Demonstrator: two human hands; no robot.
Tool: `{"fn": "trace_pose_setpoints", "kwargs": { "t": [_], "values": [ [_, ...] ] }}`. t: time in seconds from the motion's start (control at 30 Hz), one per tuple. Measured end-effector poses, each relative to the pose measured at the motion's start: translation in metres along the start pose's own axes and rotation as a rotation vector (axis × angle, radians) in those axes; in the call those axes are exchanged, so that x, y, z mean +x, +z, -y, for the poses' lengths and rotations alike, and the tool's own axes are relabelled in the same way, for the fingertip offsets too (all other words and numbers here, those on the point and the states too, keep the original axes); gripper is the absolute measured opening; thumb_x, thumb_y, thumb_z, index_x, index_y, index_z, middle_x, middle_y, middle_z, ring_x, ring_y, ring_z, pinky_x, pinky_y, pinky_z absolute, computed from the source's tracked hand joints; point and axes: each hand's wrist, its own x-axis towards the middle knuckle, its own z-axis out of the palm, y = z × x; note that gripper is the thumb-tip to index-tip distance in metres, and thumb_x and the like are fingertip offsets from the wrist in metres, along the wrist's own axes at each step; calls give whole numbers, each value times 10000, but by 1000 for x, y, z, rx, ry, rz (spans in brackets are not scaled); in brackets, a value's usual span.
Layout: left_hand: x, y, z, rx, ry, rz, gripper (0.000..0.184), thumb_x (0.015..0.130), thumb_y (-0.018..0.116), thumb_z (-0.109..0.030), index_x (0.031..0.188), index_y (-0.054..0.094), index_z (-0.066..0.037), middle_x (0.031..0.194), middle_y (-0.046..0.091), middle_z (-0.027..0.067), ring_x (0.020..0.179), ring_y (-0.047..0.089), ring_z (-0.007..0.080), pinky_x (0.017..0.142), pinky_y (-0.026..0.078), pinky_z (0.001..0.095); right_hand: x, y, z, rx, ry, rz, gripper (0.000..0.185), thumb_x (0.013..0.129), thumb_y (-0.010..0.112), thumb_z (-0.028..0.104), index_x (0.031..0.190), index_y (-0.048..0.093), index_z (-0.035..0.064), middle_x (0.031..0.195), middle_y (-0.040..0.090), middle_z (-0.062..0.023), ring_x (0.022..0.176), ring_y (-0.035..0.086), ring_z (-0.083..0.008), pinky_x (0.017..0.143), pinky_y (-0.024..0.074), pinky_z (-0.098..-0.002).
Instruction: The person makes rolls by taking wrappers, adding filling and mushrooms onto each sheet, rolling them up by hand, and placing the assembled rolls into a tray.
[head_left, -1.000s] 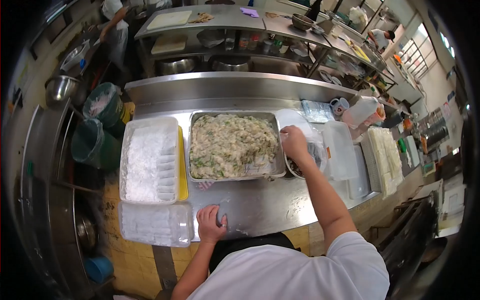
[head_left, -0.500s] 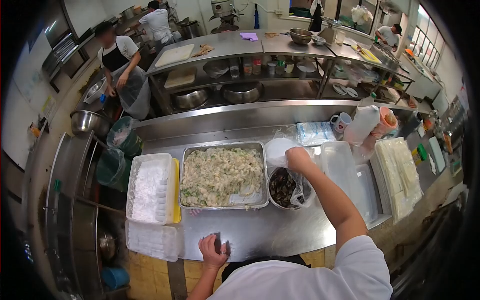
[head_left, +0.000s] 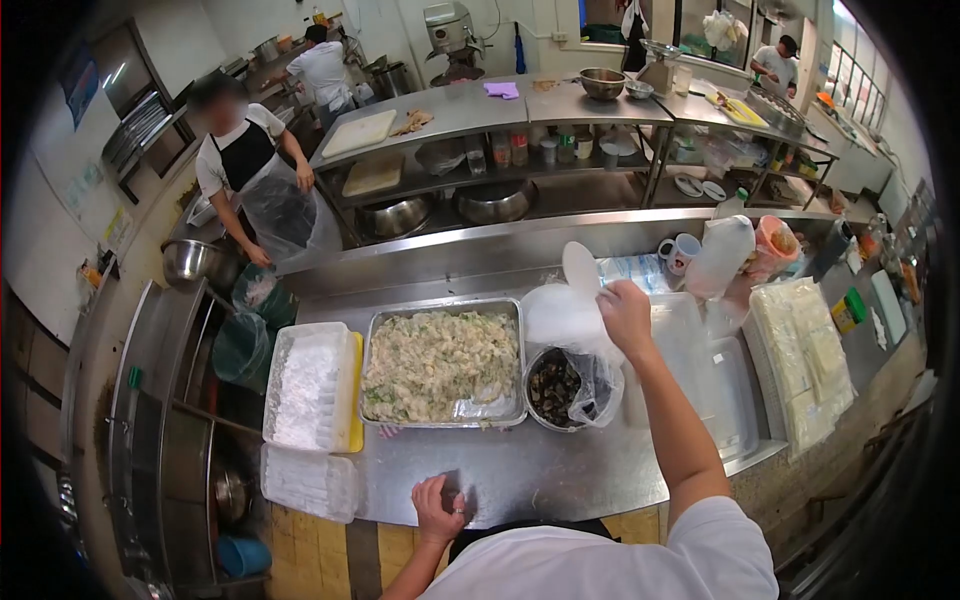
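Note:
My right hand [head_left: 625, 308] is closed on a white scoop [head_left: 579, 268], its broad blade raised at the upper left of the fingers. Below the scoop lie a white round lid [head_left: 560, 318] and a metal bowl [head_left: 555, 390] of dark pieces with a clear plastic bag on its right side. Left of the bowl, a metal tray [head_left: 523, 350] holds a pale mixture with green bits. At the table's front edge my left hand [head_left: 438, 508] rests with fingers curled but apart, holding nothing. A white container [head_left: 345, 370] of powder and white rolls stands on the left.
Plastic containers [head_left: 735, 400] lie at the right, beside stacked pale sheets [head_left: 803, 350]. Mugs [head_left: 680, 254] stand by the back ledge. A co-worker [head_left: 245, 170] in an apron bends over green bins [head_left: 241, 350] at the left. Two other people work farther back.
The white scoop has come up into view in my right hand, which has moved slightly right. The view has tilted upward. The co-worker at the left has leaned towards the bins.

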Motion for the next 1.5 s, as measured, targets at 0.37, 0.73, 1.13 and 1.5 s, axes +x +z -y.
{"fn": "trace_pose_setpoints", "kwargs": {
  "t": [0.37,0.73,1.13,1.5],
  "values": [
    [44,-25,-29,-235,138,-23,795,747,885,-204,1449,572,1,1470,569,232,1365,543,437,1204,418,576,-233,18,135,-45,-350,541,259,765,761,69,1019,737,25,1149,727,-159,1103,695,-367,967,581,-481],
    [18,8,24,-111,468,245,344,703,795,-107,1030,843,-203,1234,726,81,1252,636,350,1187,402,602,-370,85,125,-287,-388,646,309,789,776,184,1070,698,81,1031,678,-123,1051,670,-342,914,537,-473],
    [-11,7,60,-137,467,280,239,825,816,-206,1059,867,-211,1449,700,141,1437,575,393,1234,375,602,-410,73,80,-394,-191,623,130,814,727,183,905,736,91,978,697,-156,974,684,-382,858,547,-527],
    [-6,-5,48,-222,170,237,202,885,848,-290,868,822,-91,1503,648,140,1482,498,383,1288,263,609,-393,77,81,-322,62,536,245,810,860,303,783,789,70,939,721,-190,945,693,-414,871,554,-534]
  ]
}}
